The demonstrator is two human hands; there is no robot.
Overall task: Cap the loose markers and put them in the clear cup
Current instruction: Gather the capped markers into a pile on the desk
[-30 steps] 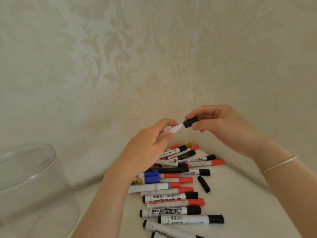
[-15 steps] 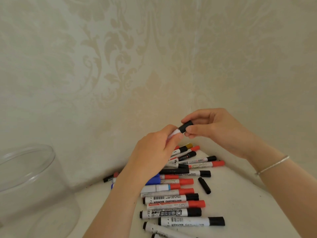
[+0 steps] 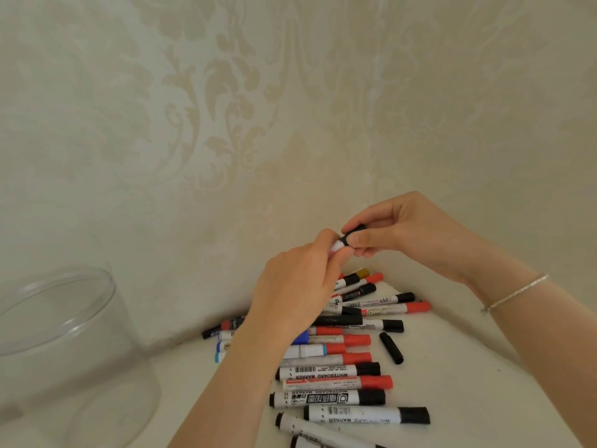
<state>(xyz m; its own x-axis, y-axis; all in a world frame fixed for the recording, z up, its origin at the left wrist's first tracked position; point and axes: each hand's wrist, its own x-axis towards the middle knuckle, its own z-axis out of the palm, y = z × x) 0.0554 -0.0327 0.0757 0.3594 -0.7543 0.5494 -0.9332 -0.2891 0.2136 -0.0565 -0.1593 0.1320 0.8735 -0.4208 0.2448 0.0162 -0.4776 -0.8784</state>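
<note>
While a heap of white-barrelled markers with black, red and blue caps (image 3: 329,371) lies on the pale tabletop (image 3: 468,399) nearest the camera, one loose black plastic cap (image 3: 391,347) rests just beside it to the right, apart from any barrel. To the left, near the edge of view, stands the wide clear plastic cup (image 3: 64,350), well apart from the heap.

Above the heap's far end, the left hand (image 3: 297,286) is curled round a white marker barrel (image 3: 337,246), most of it hidden in the fist, so only its upper end shows. The right hand (image 3: 410,234) pinches a short black cap (image 3: 353,234) between thumb and fingers, right at that end. Barrel and cap seem to share one axis, slanting up toward the right and away. Whether the cap is fully seated I cannot tell. Judging from this, the push must run along that slant, and the cup lies down and left, nearer the left hand.
</note>
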